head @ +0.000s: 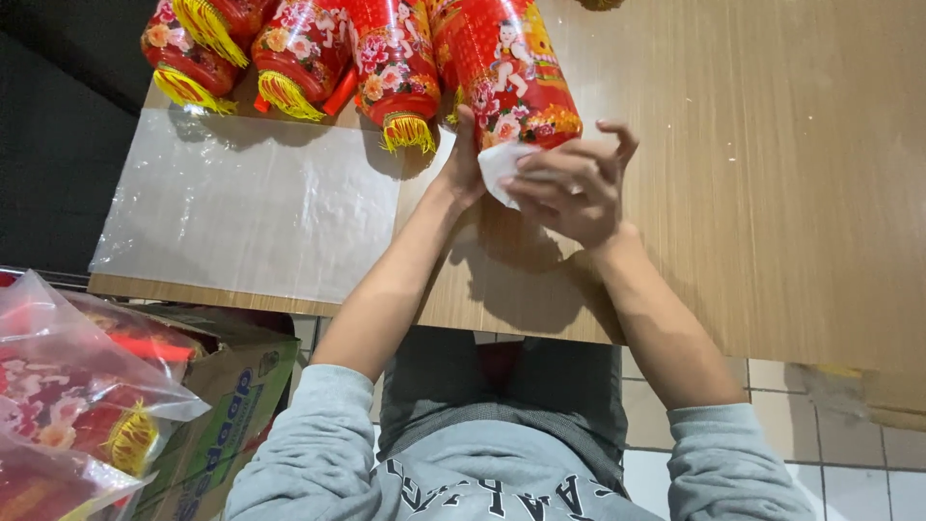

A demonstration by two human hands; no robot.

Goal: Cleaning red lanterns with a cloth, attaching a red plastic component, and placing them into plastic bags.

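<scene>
Overhead, both hands (569,188) grip one of five red lanterns (506,72).

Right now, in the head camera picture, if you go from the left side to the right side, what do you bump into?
Plastic bag of red decorations → cardboard box → clear plastic sheet → left hand → white piece → right hand → bare wooden table.
</scene>
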